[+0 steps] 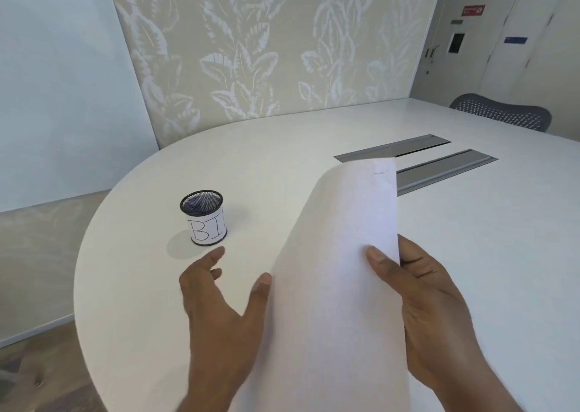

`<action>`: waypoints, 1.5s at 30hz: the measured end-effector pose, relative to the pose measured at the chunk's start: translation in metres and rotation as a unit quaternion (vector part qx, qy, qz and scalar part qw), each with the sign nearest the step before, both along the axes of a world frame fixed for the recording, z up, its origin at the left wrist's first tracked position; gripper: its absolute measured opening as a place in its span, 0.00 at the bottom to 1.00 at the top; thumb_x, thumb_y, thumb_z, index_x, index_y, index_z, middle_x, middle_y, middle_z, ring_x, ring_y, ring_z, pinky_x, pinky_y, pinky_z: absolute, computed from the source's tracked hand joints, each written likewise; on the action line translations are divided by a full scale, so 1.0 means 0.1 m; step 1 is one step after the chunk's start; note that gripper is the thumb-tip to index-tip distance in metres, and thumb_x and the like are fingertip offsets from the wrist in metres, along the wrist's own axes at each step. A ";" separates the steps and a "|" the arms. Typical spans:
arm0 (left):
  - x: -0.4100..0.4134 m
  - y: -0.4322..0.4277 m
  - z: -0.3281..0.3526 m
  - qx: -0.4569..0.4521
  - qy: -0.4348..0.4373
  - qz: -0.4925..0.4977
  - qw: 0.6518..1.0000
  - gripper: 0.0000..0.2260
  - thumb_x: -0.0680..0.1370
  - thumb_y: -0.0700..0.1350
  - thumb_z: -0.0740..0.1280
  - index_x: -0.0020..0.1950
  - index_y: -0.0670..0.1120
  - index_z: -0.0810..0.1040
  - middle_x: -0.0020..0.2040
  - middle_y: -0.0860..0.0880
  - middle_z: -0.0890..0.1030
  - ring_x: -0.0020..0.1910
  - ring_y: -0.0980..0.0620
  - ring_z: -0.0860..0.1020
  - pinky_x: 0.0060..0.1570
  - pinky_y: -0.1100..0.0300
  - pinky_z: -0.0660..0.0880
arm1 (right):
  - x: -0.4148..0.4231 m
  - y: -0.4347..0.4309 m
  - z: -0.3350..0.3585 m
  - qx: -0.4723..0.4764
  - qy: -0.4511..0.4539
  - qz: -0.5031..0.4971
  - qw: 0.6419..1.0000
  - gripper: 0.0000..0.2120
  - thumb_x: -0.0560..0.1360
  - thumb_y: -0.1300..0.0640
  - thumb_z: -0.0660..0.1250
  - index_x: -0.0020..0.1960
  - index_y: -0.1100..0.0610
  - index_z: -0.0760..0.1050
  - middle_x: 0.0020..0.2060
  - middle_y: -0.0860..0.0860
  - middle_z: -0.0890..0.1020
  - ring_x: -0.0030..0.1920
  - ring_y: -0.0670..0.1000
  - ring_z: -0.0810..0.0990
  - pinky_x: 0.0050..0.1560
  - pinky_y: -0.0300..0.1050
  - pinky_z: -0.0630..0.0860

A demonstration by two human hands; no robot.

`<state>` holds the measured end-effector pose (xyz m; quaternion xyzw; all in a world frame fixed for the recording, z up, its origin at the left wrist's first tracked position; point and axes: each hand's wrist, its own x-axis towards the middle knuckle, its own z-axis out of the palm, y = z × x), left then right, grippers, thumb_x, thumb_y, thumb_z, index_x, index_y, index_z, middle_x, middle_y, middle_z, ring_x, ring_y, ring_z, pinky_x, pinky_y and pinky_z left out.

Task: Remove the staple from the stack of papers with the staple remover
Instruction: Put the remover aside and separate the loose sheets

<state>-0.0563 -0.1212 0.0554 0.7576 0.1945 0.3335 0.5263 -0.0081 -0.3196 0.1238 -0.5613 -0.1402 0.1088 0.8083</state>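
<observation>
A white stack of papers (339, 270) is held up off the white table (470, 239), curved, its top edge far from me. A small staple mark (379, 172) shows near that top edge. My right hand (430, 311) grips the stack's right edge, thumb on the front face. My left hand (219, 298) hovers over the table just left of the stack, fingers spread, its thumb by the paper's left edge; whether it touches is unclear. No staple remover is in sight.
A black mesh cup (205, 217) with a paper label reading "BI" stands left of the papers. Two grey cable-slot covers (439, 166) are set into the table behind the stack. A grey mesh chair back (502, 111) is at the far right. The table's curved edge runs along the left.
</observation>
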 end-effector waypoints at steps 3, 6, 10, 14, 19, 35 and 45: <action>-0.06 -0.21 0.12 0.037 -0.058 -0.042 0.997 0.14 0.72 0.54 0.72 0.55 0.60 0.74 0.56 0.69 0.75 0.52 0.58 0.78 0.47 0.68 0.72 | -0.02 0.10 0.03 -0.022 -0.063 -0.068 0.995 0.14 0.70 0.50 0.69 0.48 0.60 0.82 0.43 0.59 0.85 0.43 0.55 0.81 0.47 0.55 0.77; -0.10 -0.44 0.28 -0.004 -0.112 -0.115 0.987 0.15 0.73 0.57 0.68 0.57 0.55 0.80 0.56 0.62 0.82 0.50 0.55 0.83 0.42 0.71 0.75 | -0.08 0.26 0.03 -0.032 -0.122 -0.096 0.987 0.07 0.75 0.54 0.71 0.48 0.57 0.83 0.41 0.58 0.86 0.41 0.52 0.83 0.42 0.47 0.80; -0.12 -0.57 0.46 -0.068 -0.135 -0.195 0.969 0.23 0.75 0.60 0.67 0.68 0.55 0.78 0.61 0.49 0.86 0.59 0.51 0.85 0.49 0.67 0.79 | -0.18 0.46 -0.07 -0.063 -0.185 -0.065 0.979 0.14 0.77 0.58 0.65 0.61 0.50 0.81 0.54 0.49 0.86 0.54 0.49 0.85 0.53 0.50 0.81; -0.03 -0.47 0.52 -0.060 -0.143 -0.182 0.971 0.17 0.78 0.56 0.66 0.65 0.53 0.79 0.55 0.58 0.88 0.54 0.55 0.86 0.47 0.64 0.81 | -0.22 0.57 -0.22 -0.116 -0.239 -0.023 0.964 0.21 0.79 0.59 0.61 0.71 0.48 0.73 0.71 0.41 0.74 0.73 0.46 0.70 0.69 0.57 0.71; 0.09 -0.26 0.47 -0.043 -0.107 -0.132 0.984 0.12 0.81 0.47 0.60 0.54 0.58 0.83 0.51 0.64 0.87 0.51 0.63 0.85 0.48 0.68 0.79 | -0.12 0.54 -0.41 -0.140 -0.305 -0.019 0.942 0.23 0.76 0.57 0.62 0.71 0.47 0.72 0.72 0.42 0.72 0.75 0.46 0.66 0.72 0.40 0.65; 0.56 0.58 0.18 -0.310 -0.003 -0.117 0.944 0.11 0.84 0.40 0.64 0.53 0.50 0.85 0.49 0.52 0.90 0.48 0.51 0.88 0.50 0.52 0.80 | 0.48 -0.02 -0.95 -0.100 0.004 -0.001 0.995 0.12 0.75 0.60 0.68 0.57 0.61 0.80 0.52 0.57 0.87 0.52 0.55 0.86 0.47 0.39 0.80; 0.90 0.84 -0.64 -0.077 0.146 -0.028 0.986 0.15 0.81 0.34 0.65 0.65 0.45 0.78 0.59 0.46 0.84 0.55 0.43 0.82 0.56 0.53 0.75 | 0.58 0.07 -1.47 -0.345 -0.026 -0.080 0.935 0.16 0.76 0.62 0.70 0.63 0.52 0.76 0.30 0.43 0.73 0.29 0.44 0.71 0.36 0.30 0.71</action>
